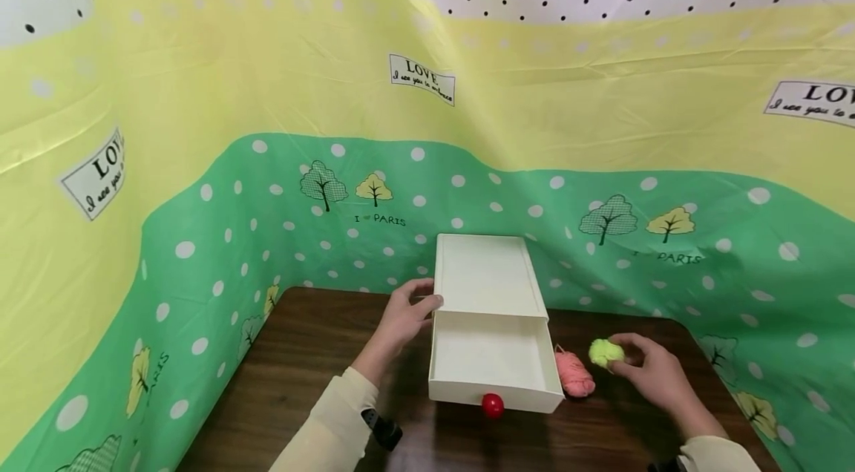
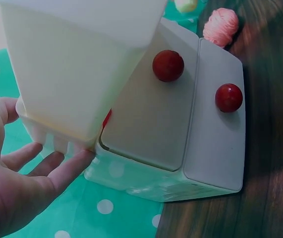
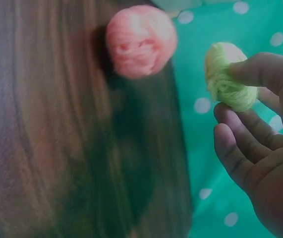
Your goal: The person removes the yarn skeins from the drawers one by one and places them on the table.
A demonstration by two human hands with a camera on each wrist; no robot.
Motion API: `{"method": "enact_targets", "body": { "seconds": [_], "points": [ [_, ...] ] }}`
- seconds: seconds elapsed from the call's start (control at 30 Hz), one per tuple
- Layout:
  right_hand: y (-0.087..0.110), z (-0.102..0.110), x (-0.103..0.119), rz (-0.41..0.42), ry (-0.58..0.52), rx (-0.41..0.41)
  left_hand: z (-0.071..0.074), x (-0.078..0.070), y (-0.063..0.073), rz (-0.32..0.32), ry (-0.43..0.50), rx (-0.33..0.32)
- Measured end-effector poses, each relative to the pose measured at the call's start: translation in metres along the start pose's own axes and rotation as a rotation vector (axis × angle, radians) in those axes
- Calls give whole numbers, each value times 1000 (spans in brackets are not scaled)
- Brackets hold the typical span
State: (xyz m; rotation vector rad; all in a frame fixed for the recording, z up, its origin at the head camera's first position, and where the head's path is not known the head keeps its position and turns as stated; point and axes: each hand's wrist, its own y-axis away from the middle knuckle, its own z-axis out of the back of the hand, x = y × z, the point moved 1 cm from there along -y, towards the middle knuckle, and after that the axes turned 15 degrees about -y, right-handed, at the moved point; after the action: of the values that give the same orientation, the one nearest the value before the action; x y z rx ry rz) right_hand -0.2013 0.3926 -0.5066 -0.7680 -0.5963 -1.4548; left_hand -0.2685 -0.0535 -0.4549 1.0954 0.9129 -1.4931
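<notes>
A white drawer box (image 1: 484,271) stands on the brown table (image 1: 300,361). Its drawer (image 1: 494,387) is pulled out toward me, shows nothing inside, and has a red knob (image 1: 493,405) on the front. My left hand (image 1: 417,305) rests against the box's left side with the thumb on the top edge; in the left wrist view its straight fingers (image 2: 57,168) touch the box corner (image 2: 72,99). My right hand (image 1: 644,362) pinches a yellow-green yarn ball (image 1: 604,353) (image 3: 225,77) just above the table, right of the drawer. Between them lies a pink yarn ball (image 1: 574,374) (image 3: 140,40).
A green and yellow dotted cloth (image 1: 200,197) walls in the table at the back and on both sides. Bare wood shows left of the box and in front of the drawer. Red knobs (image 2: 168,65) appear on white panels in the left wrist view.
</notes>
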Motion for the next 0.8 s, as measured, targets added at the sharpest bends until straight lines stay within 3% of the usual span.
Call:
{"method": "enact_targets", "body": {
  "seconds": [0.3, 0.8],
  "points": [
    [-3, -7, -30, -83, 3, 62, -1, 0, 1, -3, -5, -3],
    [-1, -18, -51, -158, -23, 89, 0, -1, 0, 2, 1, -1]
  ]
}}
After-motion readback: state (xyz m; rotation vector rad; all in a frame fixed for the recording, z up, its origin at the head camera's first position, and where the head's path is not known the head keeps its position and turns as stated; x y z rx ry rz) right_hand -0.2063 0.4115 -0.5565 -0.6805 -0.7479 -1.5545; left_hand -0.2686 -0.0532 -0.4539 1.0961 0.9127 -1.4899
